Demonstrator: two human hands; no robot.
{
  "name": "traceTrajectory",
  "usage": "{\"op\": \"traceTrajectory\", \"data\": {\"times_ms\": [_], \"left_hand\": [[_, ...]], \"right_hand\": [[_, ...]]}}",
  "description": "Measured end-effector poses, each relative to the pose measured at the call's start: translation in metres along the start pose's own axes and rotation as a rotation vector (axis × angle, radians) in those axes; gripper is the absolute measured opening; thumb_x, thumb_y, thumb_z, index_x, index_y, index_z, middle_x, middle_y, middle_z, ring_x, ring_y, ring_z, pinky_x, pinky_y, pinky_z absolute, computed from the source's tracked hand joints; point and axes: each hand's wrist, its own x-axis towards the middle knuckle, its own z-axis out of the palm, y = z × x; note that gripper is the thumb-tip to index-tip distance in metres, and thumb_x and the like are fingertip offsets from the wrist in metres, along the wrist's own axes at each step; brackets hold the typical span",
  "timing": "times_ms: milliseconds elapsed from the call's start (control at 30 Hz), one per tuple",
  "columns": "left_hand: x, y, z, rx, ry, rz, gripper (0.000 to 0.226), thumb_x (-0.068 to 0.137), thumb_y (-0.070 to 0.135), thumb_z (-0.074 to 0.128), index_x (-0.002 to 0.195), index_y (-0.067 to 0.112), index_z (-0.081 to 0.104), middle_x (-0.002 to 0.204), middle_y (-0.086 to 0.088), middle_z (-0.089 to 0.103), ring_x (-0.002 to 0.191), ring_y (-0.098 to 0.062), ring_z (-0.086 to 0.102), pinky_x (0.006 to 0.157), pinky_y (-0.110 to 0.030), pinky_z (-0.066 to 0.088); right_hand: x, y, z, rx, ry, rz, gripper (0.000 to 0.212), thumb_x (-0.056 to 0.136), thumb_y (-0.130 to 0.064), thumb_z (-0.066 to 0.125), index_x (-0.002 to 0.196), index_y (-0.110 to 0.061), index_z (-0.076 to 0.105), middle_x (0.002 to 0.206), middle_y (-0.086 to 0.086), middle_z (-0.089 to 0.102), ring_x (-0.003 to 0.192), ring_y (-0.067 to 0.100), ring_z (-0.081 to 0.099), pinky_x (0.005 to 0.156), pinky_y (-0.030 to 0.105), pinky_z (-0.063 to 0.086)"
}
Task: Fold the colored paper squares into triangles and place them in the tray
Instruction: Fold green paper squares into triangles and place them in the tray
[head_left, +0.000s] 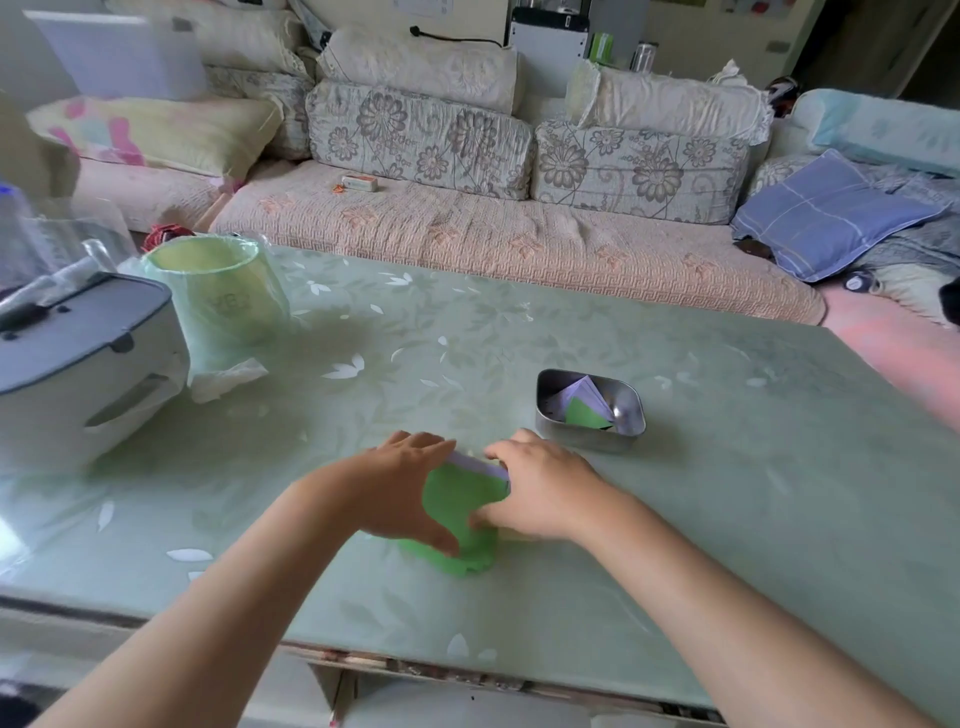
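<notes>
The left grip (400, 488) lies spread and nearly flat, fingers straight, palm on the 9 o'clock side of the green paper (462, 506), with its thumb reaching across the sheet's near part. The right grip (540, 488) sits at 3 o'clock of the sheet, fingers curled over its far edge and thumb set on the green face, so it pinches the paper; blur hides how firmly. A pale purple strip (480, 464) shows along the far edge between the two grips, and the sheet bulges up in the middle instead of lying flat. The paper rests on the bench (727, 493), near its front edge. At 2 o'clock from the grips, just beside the right one, stands the metal tray (582, 436) with folded pieces (584, 408) inside, one green and some pale. At 10 o'clock stands a green lined bin (218, 291), and at 9 o'clock a white appliance (78, 364). At 12 o'clock, beyond the bench, runs a sofa (467, 239) with floral cushions.
</notes>
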Motion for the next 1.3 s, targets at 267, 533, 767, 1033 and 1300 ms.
{"op": "traceTrajectory", "data": {"times_ms": [267, 533, 767, 1033, 1300], "left_hand": [[0.001, -0.006, -0.001, -0.008, 0.073, 0.023, 0.104, 0.059, 0.059, 0.086, 0.148, 0.031, 0.039, 0.135, 0.008, 0.042, 0.126, -0.014, 0.036, 0.106, -0.029, 0.037], [0.003, -0.004, -0.007, -0.103, 0.207, -0.010, 0.066, 0.068, 0.038, 0.086, 0.126, 0.030, 0.056, 0.113, 0.005, 0.051, 0.104, -0.016, 0.050, 0.085, -0.029, 0.043], [0.003, -0.003, -0.011, -0.145, 0.320, -0.036, 0.046, 0.074, 0.028, 0.083, 0.113, 0.032, 0.060, 0.108, 0.007, 0.055, 0.091, -0.017, 0.059, 0.080, -0.037, 0.053], [0.003, -0.001, -0.009, -0.131, 0.308, -0.055, 0.054, 0.078, 0.028, 0.081, 0.126, 0.030, 0.056, 0.119, 0.006, 0.057, 0.098, -0.015, 0.060, 0.081, -0.032, 0.051], [0.005, 0.010, -0.008, -0.311, 0.373, -0.051, 0.069, 0.081, 0.027, 0.079, 0.139, 0.019, 0.043, 0.126, -0.001, 0.056, 0.110, -0.019, 0.055, 0.093, -0.029, 0.044]], "right_hand": [[0.003, -0.006, 0.004, 0.008, -0.011, 0.025, 0.065, 0.067, -0.062, 0.077, 0.121, -0.032, 0.059, 0.121, -0.002, 0.048, 0.116, 0.019, 0.054, 0.100, 0.036, 0.044], [0.014, 0.000, 0.014, 0.396, 0.116, 0.089, 0.021, 0.072, -0.036, 0.079, 0.084, -0.030, 0.062, 0.093, -0.012, 0.065, 0.089, 0.013, 0.061, 0.079, 0.032, 0.051], [0.017, 0.014, 0.014, 0.421, 0.183, 0.102, 0.032, 0.078, -0.036, 0.076, 0.056, -0.020, 0.060, 0.050, -0.001, 0.044, 0.054, 0.017, 0.038, 0.053, 0.031, 0.031], [0.015, 0.013, 0.015, 0.113, 0.213, -0.052, 0.025, 0.098, -0.036, 0.055, 0.117, -0.038, 0.071, 0.106, 0.002, 0.065, 0.106, 0.027, 0.059, 0.082, 0.033, 0.048], [0.009, 0.024, 0.007, 0.454, 0.304, 0.024, 0.025, 0.092, -0.030, 0.065, 0.074, -0.012, 0.066, 0.075, 0.000, 0.059, 0.068, 0.018, 0.053, 0.068, 0.031, 0.044]]}}
